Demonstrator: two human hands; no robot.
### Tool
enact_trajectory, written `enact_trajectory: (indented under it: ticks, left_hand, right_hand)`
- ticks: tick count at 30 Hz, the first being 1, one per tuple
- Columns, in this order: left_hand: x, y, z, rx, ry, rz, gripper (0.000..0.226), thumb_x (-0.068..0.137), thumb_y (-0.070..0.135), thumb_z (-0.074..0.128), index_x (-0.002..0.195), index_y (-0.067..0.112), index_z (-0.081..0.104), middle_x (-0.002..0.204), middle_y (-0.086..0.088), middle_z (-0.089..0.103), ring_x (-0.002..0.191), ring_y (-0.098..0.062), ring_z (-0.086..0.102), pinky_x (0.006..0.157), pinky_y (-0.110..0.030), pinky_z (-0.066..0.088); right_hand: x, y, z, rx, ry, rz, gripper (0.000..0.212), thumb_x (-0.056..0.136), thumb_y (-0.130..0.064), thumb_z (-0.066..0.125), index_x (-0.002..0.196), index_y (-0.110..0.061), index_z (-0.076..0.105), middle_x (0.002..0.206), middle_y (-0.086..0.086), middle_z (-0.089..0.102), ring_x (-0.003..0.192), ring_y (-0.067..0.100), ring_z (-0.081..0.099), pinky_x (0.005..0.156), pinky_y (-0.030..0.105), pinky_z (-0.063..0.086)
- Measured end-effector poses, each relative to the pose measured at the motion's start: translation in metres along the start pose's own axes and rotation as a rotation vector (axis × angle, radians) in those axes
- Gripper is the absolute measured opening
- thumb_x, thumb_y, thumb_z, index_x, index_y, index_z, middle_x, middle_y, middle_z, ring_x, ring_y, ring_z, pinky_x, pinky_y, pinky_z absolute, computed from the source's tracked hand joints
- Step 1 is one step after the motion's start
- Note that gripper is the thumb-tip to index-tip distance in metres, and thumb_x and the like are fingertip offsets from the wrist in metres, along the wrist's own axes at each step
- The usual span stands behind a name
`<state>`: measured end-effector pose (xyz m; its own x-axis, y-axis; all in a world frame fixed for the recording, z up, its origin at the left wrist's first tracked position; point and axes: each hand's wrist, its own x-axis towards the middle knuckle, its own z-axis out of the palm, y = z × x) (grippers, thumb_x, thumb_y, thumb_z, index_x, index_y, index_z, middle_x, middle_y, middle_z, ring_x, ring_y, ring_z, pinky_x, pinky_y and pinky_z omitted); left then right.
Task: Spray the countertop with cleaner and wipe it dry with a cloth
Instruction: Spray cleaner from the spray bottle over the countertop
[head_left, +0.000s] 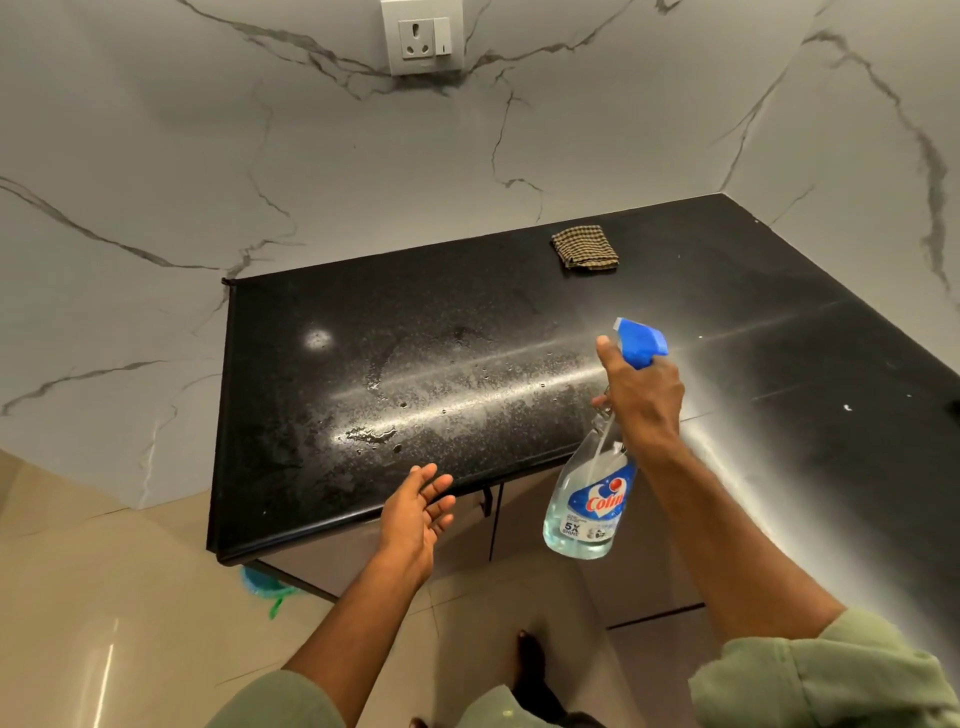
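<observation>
The black speckled countertop (467, 312) shows wet patches and droplets across its left and middle part. My right hand (641, 395) grips the neck of a clear spray bottle (589, 504) with a blue trigger head, held tilted over the counter's front edge, nozzle toward the wet area. My left hand (418, 506) hovers with relaxed, spread fingers at the front edge and holds nothing. A folded brown checked cloth (586, 248) lies at the back of the counter near the wall.
Marble-patterned walls enclose the counter at the back and right, with a white power socket (422, 36) high on the back wall. Grey cabinet doors (519, 519) sit under the counter. A blue and green object (262, 584) lies on the beige floor below the left corner.
</observation>
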<state>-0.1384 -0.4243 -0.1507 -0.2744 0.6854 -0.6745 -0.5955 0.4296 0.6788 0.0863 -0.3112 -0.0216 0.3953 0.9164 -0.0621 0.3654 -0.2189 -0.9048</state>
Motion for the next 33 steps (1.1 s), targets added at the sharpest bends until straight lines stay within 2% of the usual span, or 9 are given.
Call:
enact_trajectory:
  ticks: [6, 12, 16, 21, 26, 29, 33]
  left_hand:
    - [-0.002, -0.014, 0.008, 0.054, -0.038, -0.029, 0.030, 0.107, 0.037, 0.045, 0.114, 0.018, 0.066, 0.101, -0.003, 0.074, 0.074, -0.015, 0.063, 0.064, -0.029, 0.047]
    - [-0.003, -0.030, 0.004, 0.124, -0.053, -0.084, 0.029, 0.107, 0.036, 0.046, 0.115, 0.018, 0.067, 0.101, -0.003, 0.073, 0.077, -0.016, 0.062, 0.067, -0.030, 0.046]
    - [-0.008, -0.037, 0.003, 0.139, -0.042, -0.105, 0.029, 0.107, 0.036, 0.046, 0.113, 0.017, 0.067, 0.099, -0.003, 0.073, 0.077, -0.016, 0.062, 0.067, -0.029, 0.045]
    - [-0.010, -0.039, 0.002, 0.143, -0.042, -0.108, 0.029, 0.106, 0.037, 0.047, 0.114, 0.017, 0.067, 0.099, -0.002, 0.073, 0.075, -0.015, 0.063, 0.066, -0.029, 0.045]
    - [-0.009, -0.034, -0.003, 0.144, -0.041, -0.099, 0.030, 0.106, 0.038, 0.047, 0.115, 0.018, 0.067, 0.102, -0.003, 0.074, 0.076, -0.015, 0.064, 0.066, -0.029, 0.047]
    - [-0.010, -0.029, -0.006, 0.139, -0.035, -0.093, 0.029, 0.106, 0.038, 0.047, 0.115, 0.018, 0.066, 0.104, -0.003, 0.073, 0.076, -0.015, 0.063, 0.067, -0.030, 0.047]
    - [-0.008, -0.027, -0.011, 0.123, -0.031, -0.094, 0.031, 0.106, 0.038, 0.047, 0.117, 0.018, 0.066, 0.103, -0.003, 0.073, 0.075, -0.015, 0.063, 0.067, -0.029, 0.047]
  right_hand:
    - [-0.028, 0.016, -0.004, -0.024, -0.009, 0.031, 0.044, 0.094, -0.050, 0.067, 0.068, -0.017, 0.053, 0.056, -0.001, 0.058, 0.043, 0.007, 0.066, 0.039, 0.011, 0.040]
    - [-0.049, 0.038, 0.002, -0.161, -0.166, 0.037, 0.049, 0.091, -0.058, 0.066, 0.074, -0.013, 0.060, 0.060, 0.005, 0.067, 0.050, 0.015, 0.069, 0.052, 0.029, 0.051]
    - [-0.057, 0.049, 0.002, -0.258, -0.258, 0.056, 0.044, 0.091, -0.058, 0.065, 0.081, -0.015, 0.062, 0.061, 0.002, 0.065, 0.056, 0.017, 0.073, 0.066, 0.037, 0.062]
    - [-0.065, 0.042, 0.001, -0.219, -0.418, 0.053, 0.042, 0.091, -0.055, 0.068, 0.082, -0.015, 0.058, 0.062, 0.000, 0.059, 0.055, 0.016, 0.072, 0.060, 0.029, 0.056]
    - [-0.071, 0.031, 0.010, -0.227, -0.530, 0.021, 0.043, 0.089, -0.054, 0.072, 0.077, -0.014, 0.058, 0.061, -0.001, 0.058, 0.052, 0.016, 0.068, 0.059, 0.032, 0.058]
    - [-0.071, 0.031, 0.012, -0.265, -0.547, -0.003, 0.044, 0.088, -0.054, 0.073, 0.076, -0.013, 0.059, 0.061, -0.001, 0.060, 0.051, 0.016, 0.068, 0.063, 0.036, 0.060]
    - [-0.066, 0.029, 0.009, -0.254, -0.488, -0.007, 0.046, 0.089, -0.055, 0.071, 0.083, -0.010, 0.061, 0.065, 0.003, 0.061, 0.055, 0.018, 0.072, 0.057, 0.029, 0.058]
